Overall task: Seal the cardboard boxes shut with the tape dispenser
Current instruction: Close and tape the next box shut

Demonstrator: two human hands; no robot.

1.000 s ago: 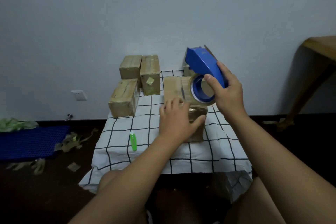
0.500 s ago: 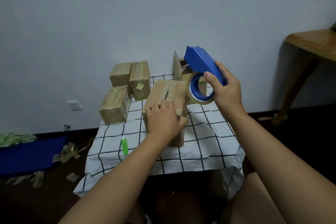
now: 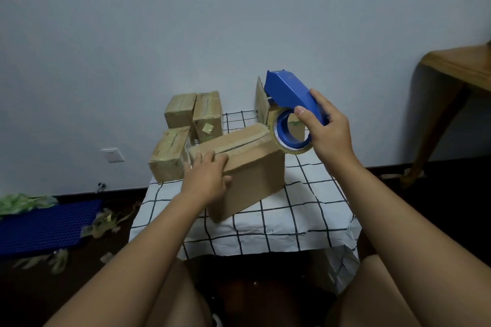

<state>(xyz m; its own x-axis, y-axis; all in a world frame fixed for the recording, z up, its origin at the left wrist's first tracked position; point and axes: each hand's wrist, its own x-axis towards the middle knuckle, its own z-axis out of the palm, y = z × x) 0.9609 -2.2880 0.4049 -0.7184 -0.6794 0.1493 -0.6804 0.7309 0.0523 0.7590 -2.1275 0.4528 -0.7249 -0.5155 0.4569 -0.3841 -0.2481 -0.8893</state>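
Observation:
A brown cardboard box (image 3: pixel 255 178) lies at an angle on the checked tablecloth (image 3: pixel 292 220), its top seam running from near left to far right. My left hand (image 3: pixel 207 180) grips its near left corner, fingers over the top edge and thumb on the front face. My right hand (image 3: pixel 326 133) holds the blue tape dispenser (image 3: pixel 289 95) in the air just above the box's far right end, with the tape roll (image 3: pixel 289 133) hanging beside that end. An open box (image 3: pixel 265 106) stands behind the dispenser, mostly hidden.
Three taped boxes (image 3: pixel 183 141) stand at the table's back left. A wooden table (image 3: pixel 459 66) is at the right. On the floor at the left lie a blue plastic mat (image 3: pixel 45 225) and tape scraps (image 3: pixel 106 220). A wall socket (image 3: pixel 113 155) sits low on the wall.
My left hand has turned the box from lengthwise to a slanted, sideways position and shifted it left. The green item on the cloth is now out of sight. The dispenser stays raised.

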